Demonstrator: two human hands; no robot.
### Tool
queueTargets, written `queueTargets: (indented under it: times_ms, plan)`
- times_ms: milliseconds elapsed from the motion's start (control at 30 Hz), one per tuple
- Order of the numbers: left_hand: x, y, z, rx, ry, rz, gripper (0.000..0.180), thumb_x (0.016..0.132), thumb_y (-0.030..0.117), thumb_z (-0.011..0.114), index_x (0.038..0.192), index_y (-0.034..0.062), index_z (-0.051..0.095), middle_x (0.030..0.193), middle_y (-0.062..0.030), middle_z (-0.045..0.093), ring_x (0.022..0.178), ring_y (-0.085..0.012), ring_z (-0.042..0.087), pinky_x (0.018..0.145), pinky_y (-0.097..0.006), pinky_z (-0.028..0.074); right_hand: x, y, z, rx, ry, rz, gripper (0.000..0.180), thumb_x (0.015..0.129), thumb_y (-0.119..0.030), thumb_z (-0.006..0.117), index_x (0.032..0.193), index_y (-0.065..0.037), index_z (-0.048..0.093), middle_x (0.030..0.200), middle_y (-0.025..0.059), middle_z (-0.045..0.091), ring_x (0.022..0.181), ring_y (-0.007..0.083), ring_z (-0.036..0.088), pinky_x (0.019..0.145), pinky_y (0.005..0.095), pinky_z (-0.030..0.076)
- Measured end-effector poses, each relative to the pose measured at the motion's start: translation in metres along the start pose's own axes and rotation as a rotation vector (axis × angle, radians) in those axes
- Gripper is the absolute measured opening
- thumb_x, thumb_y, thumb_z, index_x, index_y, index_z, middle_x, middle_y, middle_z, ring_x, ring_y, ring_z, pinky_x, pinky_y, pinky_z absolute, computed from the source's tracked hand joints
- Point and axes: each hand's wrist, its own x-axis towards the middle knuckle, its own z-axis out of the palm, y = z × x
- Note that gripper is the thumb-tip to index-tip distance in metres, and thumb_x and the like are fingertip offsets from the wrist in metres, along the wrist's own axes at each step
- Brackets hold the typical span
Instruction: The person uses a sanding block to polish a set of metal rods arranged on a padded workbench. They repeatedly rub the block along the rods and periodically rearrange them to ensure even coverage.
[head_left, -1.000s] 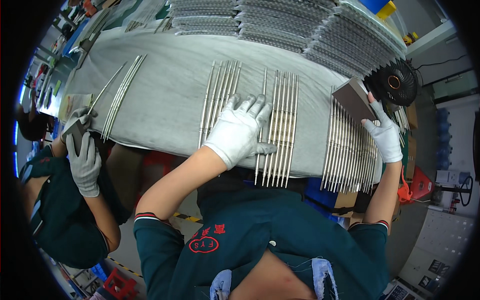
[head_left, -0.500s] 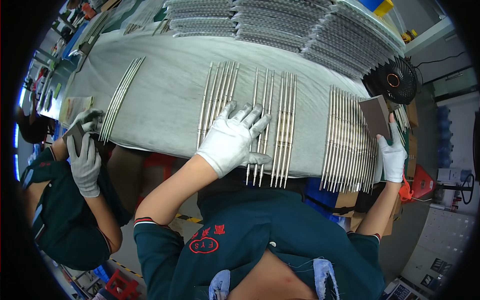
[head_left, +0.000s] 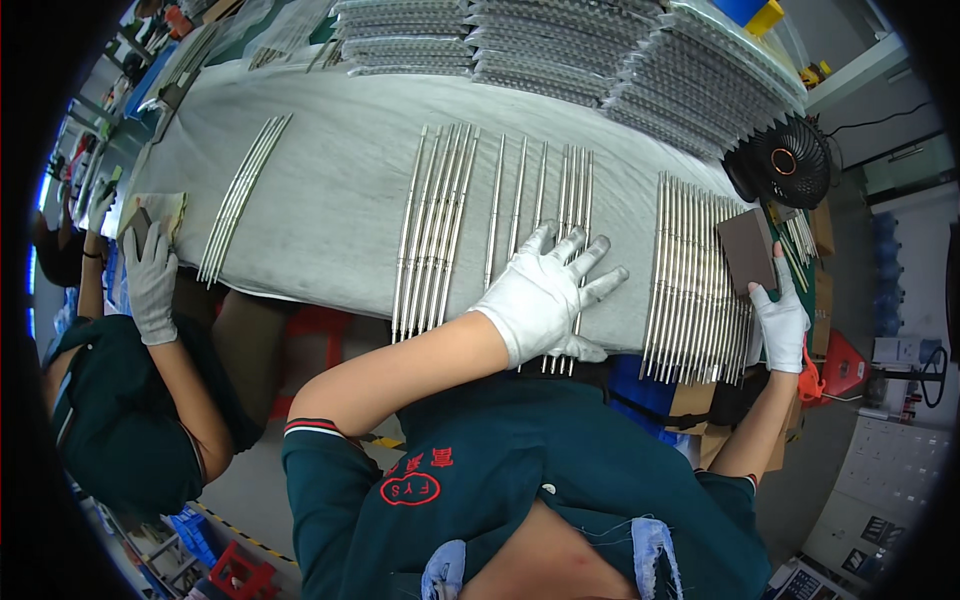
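My left hand [head_left: 545, 290], in a white glove with bare fingertips hidden from clear view, lies palm down with fingers spread over slim metal rods [head_left: 517, 185]. A tighter bunch of rods [head_left: 577, 190] runs under its fingers; the palm hides their lower middle parts. Left of the hand lies a separate row of several rods [head_left: 436, 220]. My right hand [head_left: 782, 325], also gloved, grips a flat brown block [head_left: 748, 248] by its lower right edge. That block overlaps the right side of a wide row of rods [head_left: 695, 270], whose near ends jut past the table edge.
The table wears a grey cloth [head_left: 330, 170]. Stacked clear ridged trays [head_left: 560, 45] line its far side, and a black fan [head_left: 785, 160] stands at the far right. At left, a co-worker's gloved hand [head_left: 152, 285] holds a block near thin rods [head_left: 243, 195].
My left hand has slid right, from the middle rods onto the tighter bunch. The middle rods now lie farther apart at left. My right hand and its block have dropped slightly.
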Motion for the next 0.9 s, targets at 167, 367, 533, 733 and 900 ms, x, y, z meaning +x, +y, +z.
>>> queueTargets:
  times_ms: [167,367,533,733,900]
  plan:
    - [-0.005,-0.006,-0.004,0.028,-0.089,-0.006,0.097,0.078,0.081,0.057,0.152,0.0188,0.045,0.156,-0.0170,0.043,0.147,-0.0363,0.035,0.120,-0.057,0.023,-0.003,0.004,-0.004,0.016,-0.032,0.055,0.075,0.086,-0.021,0.076,0.154,-0.025,0.045,0.123,0.0137,0.072,0.097,0.0212,0.073,0.086,0.0312,0.054]
    - [-0.039,-0.019,-0.016,0.114,-0.066,-0.128,0.098,0.077,0.080,0.058,0.152,0.0188,0.044,0.153,-0.0189,0.046,0.144,-0.0370,0.041,0.121,-0.056,0.021,-0.002,0.019,0.000,-0.068,-0.026,0.079,0.073,0.087,-0.025,0.075,0.153,-0.021,0.045,0.134,0.0165,0.065,0.106,0.0284,0.069,0.092,0.0354,0.053]
    - [-0.064,-0.030,-0.026,0.160,-0.060,-0.203,0.098,0.076,0.078,0.061,0.153,0.0193,0.043,0.154,-0.0193,0.044,0.143,-0.0350,0.042,0.121,-0.056,0.021,0.003,0.004,-0.005,-0.118,-0.100,0.155,0.076,0.086,-0.026,0.075,0.154,-0.019,0.044,0.135,0.0196,0.061,0.117,0.0347,0.063,0.097,0.0399,0.050]
    - [-0.061,-0.026,-0.026,0.137,-0.073,-0.217,0.100,0.076,0.076,0.063,0.152,0.0142,0.043,0.154,-0.0197,0.044,0.143,-0.0361,0.041,0.121,-0.054,0.023,0.005,0.017,-0.001,-0.250,0.089,-0.145,0.077,0.087,-0.029,0.074,0.154,-0.010,0.042,0.149,0.0178,0.051,0.140,0.0373,0.044,0.117,0.0490,0.033]
    - [-0.046,-0.016,-0.017,0.011,-0.029,-0.133,0.100,0.077,0.075,0.063,0.151,0.0107,0.044,0.152,-0.0216,0.045,0.142,-0.0378,0.041,0.121,-0.051,0.025,0.001,-0.069,0.007,-0.099,-0.132,-0.459,0.070,0.084,-0.032,0.074,0.144,-0.004,0.052,0.154,0.0144,0.047,0.148,0.0368,0.035,0.125,0.0501,0.020]
